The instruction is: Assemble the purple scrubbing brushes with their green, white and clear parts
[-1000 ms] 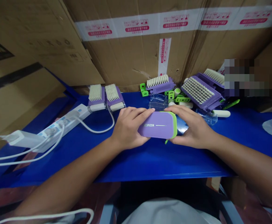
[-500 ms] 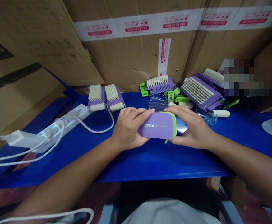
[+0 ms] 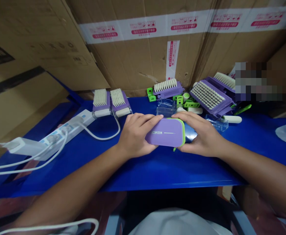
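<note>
Head camera is showing me both bare hands meeting over one item: the left hand (image 3: 134, 135) is grasping the left end of a purple case (image 3: 167, 130) with a green rim, while the right hand (image 3: 205, 135) is curling around its other end, fingertips on the far corner and thumb side at the near one, spanning a shiny piece (image 3: 191, 133) that is jutting out there. The case is sitting lettered face up, in front of the wearer and over the blue table (image 3: 172, 174); I cannot tell whether its underside is touching. Fingers beneath are staying out of my sight, so I am judging the hold from above only. I am worrying about uneven pressure: if one end is taking more force, the smooth shell could be twisting free, or the shiny piece could be straining at the rim. A slip could be sending it among the clear plastic pieces (image 3: 166, 104) and green brackets (image 3: 179, 100) lying just beyond, scattering or scratching them. Farther right, brush heads (image 3: 209, 95) are lying in a loose pile. To the left, a white cable (image 3: 101, 139) is looping near the left hand; a sideways swing could be snagging it and tugging two upright brushes (image 3: 119, 98) or the power strip (image 3: 71, 128).
</note>
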A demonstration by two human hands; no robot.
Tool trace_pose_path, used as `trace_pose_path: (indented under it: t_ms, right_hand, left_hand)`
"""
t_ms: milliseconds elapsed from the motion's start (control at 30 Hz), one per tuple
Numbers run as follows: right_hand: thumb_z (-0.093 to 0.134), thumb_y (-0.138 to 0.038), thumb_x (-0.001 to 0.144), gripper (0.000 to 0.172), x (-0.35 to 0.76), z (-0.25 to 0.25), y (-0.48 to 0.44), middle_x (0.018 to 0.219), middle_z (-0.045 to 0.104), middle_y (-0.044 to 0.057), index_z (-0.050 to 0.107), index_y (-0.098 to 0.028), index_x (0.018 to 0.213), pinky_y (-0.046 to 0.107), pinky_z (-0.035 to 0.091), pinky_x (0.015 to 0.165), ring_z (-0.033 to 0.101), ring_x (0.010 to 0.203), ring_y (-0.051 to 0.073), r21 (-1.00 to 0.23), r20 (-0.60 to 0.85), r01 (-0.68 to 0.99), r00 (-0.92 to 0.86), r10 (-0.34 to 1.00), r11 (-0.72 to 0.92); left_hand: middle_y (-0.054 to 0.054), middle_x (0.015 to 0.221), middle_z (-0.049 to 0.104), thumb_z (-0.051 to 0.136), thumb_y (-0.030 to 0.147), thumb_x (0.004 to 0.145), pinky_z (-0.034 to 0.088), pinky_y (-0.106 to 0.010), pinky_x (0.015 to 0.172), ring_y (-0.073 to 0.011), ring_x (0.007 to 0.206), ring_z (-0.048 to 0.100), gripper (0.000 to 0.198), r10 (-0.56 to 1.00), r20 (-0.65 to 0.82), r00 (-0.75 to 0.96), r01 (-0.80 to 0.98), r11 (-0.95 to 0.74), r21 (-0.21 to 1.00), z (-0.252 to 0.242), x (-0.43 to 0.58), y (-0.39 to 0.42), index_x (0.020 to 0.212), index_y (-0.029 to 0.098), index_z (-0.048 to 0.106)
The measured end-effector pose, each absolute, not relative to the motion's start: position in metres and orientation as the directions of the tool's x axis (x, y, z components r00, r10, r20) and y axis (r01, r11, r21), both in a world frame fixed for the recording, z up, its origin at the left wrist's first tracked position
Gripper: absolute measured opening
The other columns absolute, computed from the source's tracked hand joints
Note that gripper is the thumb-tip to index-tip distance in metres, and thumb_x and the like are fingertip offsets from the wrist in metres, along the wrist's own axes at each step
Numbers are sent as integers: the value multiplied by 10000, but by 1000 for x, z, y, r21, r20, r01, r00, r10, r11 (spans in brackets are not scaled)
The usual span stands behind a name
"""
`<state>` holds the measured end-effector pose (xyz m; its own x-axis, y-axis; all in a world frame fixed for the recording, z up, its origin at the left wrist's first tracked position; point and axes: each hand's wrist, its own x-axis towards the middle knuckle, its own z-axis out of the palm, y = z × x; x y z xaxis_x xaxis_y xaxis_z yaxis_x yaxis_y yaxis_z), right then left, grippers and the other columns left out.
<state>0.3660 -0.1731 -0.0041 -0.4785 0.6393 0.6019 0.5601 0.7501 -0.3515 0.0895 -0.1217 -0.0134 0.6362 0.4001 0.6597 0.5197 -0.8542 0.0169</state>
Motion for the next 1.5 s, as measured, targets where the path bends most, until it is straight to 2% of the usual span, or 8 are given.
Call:
trace_pose_path:
  t_ms: [267, 633, 967, 1500]
  right_hand:
    - [863, -320, 824, 737, 365, -7, -172, 1385, 746, 180, 569, -207, 1490, 499, 627, 1096, 748, 1266, 354, -321, 621, 562, -482, 618, 762]
    - [879, -312, 819, 776, 365, -5, -173, 1405, 751, 143, 564, -267, 1526, 510, 625, 1088, 750, 1263, 364, -346, 599, 563, -483, 638, 751]
    - [870, -317, 825, 740, 365, -5, -174, 1387, 750, 165, 576, -217, 1497, 484, 631, 1090, 752, 1262, 349, -325, 612, 565, -486, 624, 759]
    - [854, -304, 828, 727, 363, -6, -174, 1386, 762, 165, 574, -219, 1494, 491, 644, 1075, 765, 1259, 354, -295, 630, 578, -481, 609, 761]
  left_hand:
    - [-120, 1256, 818, 768, 351, 881, 504, -449, 938, -304, 1037, 730, 616, 398, 661, 637, 518, -855, 16, -14, 89, -122, 1463, 173, 668]
    - [-106, 1252, 823, 761, 344, 872, 500, -444, 917, -300, 1035, 730, 611, 393, 666, 634, 519, -854, 9, -15, 90, -122, 1454, 183, 665]
    - [-117, 1256, 821, 768, 340, 872, 499, -452, 928, -305, 1038, 724, 622, 398, 662, 635, 516, -856, 20, -15, 90, -123, 1463, 178, 667]
    - [-99, 1252, 818, 759, 360, 894, 490, -434, 930, -288, 1037, 717, 618, 400, 657, 639, 518, -855, 17, -14, 90, -123, 1479, 194, 650]
